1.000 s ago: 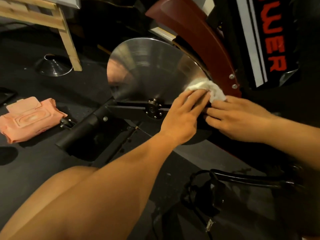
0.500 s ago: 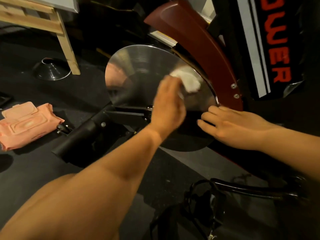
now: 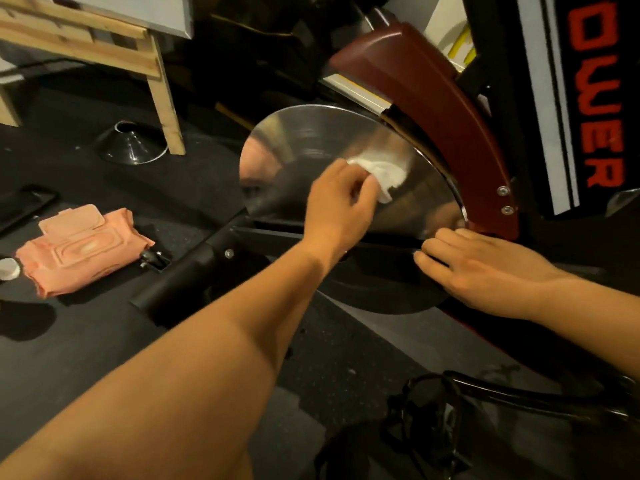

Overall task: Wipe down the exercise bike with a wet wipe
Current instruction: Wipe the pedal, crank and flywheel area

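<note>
Head view: black pedal point(image 3: 429, 424) nearest, bottom edge. Right hand point(image 3: 485, 268), fingers straight and close together, rests on flywheel point(image 3: 304, 140) lower right rim. Left hand point(image 3: 337, 209), fingers curled, pinches white wet wipe point(image 3: 386, 174) against flywheel face. Pink wipes pack point(image 3: 79, 247) on floor, left.

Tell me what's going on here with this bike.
A person is wiping down an exercise bike. The left hand holds a white wet wipe against the shiny flywheel. The right hand rests flat at the flywheel's lower edge. A pink wipes pack lies on the floor to the left.
</note>
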`<action>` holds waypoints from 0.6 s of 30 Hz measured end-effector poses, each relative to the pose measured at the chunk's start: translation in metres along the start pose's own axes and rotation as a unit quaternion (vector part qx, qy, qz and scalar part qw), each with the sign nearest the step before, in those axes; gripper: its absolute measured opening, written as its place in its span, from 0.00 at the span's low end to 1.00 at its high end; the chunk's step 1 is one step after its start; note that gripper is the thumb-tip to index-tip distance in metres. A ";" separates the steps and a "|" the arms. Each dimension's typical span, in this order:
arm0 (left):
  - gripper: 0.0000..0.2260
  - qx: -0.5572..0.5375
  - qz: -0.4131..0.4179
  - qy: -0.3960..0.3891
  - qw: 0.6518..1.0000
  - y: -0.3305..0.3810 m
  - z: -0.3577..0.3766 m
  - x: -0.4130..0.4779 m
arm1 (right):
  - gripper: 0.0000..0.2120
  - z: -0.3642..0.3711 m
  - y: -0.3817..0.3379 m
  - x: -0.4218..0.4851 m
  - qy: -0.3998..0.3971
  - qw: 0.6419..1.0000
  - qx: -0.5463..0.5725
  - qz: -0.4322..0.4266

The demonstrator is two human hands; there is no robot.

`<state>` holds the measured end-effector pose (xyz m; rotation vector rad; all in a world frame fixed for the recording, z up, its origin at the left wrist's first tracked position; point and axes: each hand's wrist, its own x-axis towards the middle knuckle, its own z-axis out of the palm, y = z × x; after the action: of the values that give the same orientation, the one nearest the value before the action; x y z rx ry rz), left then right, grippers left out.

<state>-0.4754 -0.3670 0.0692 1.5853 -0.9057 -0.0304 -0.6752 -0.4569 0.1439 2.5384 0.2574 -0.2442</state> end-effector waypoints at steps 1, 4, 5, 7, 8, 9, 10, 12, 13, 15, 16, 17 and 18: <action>0.13 0.023 -0.002 -0.041 0.999 -0.001 0.001 -0.004 | 0.22 0.001 -0.001 0.004 0.000 1.000 0.004 0.007; 0.14 0.134 0.035 -0.183 0.973 -0.009 0.012 -0.026 | 0.20 0.003 -0.006 0.013 -0.003 0.999 0.021 0.024; 0.13 0.142 0.052 -0.209 0.966 -0.012 0.017 -0.038 | 0.18 0.002 -0.007 0.012 -0.011 0.999 0.029 0.033; 0.14 0.148 0.086 -0.221 0.960 -0.015 0.024 -0.055 | 0.18 0.000 -0.008 0.005 -0.020 0.998 0.041 0.052; 0.15 0.146 0.089 -0.216 0.961 -0.017 0.026 -0.057 | 0.19 -0.002 -0.009 0.000 -0.016 0.997 0.047 0.061; 0.16 0.139 0.076 -0.203 0.966 -0.018 0.025 -0.054 | 0.22 -0.003 -0.008 -0.004 -0.008 0.997 0.049 0.066; 0.17 0.130 0.042 -0.183 0.974 -0.019 0.024 -0.049 | 0.24 -0.003 -0.006 -0.008 -0.001 0.997 0.045 0.070; 0.19 0.120 -0.040 -0.147 0.981 -0.022 0.021 -0.038 | 0.23 -0.001 -0.004 -0.009 0.004 0.997 0.037 0.072; 0.19 0.119 -0.058 -0.136 0.982 -0.023 0.021 -0.033 | 0.22 0.001 -0.004 -0.008 0.006 0.997 0.038 0.072; 0.18 0.125 -0.050 -0.129 0.982 -0.021 0.021 -0.029 | 0.20 0.004 -0.005 -0.005 0.002 0.996 0.041 0.074; 0.16 0.122 -0.044 -0.117 0.985 -0.019 0.020 -0.028 | 0.20 0.006 -0.005 -0.005 0.000 0.996 0.042 0.075; 0.14 0.115 -0.043 -0.097 0.988 -0.016 0.018 -0.026 | 0.19 0.007 -0.005 -0.006 0.001 0.996 0.042 0.078; 0.12 0.102 -0.044 -0.064 0.992 -0.012 0.015 -0.023 | 0.18 0.008 -0.005 -0.006 0.002 0.996 0.042 0.083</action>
<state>-0.4928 -0.3677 0.0447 1.8299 -0.9624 -0.1063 -0.6834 -0.4581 0.1362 2.6261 0.0381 -0.1895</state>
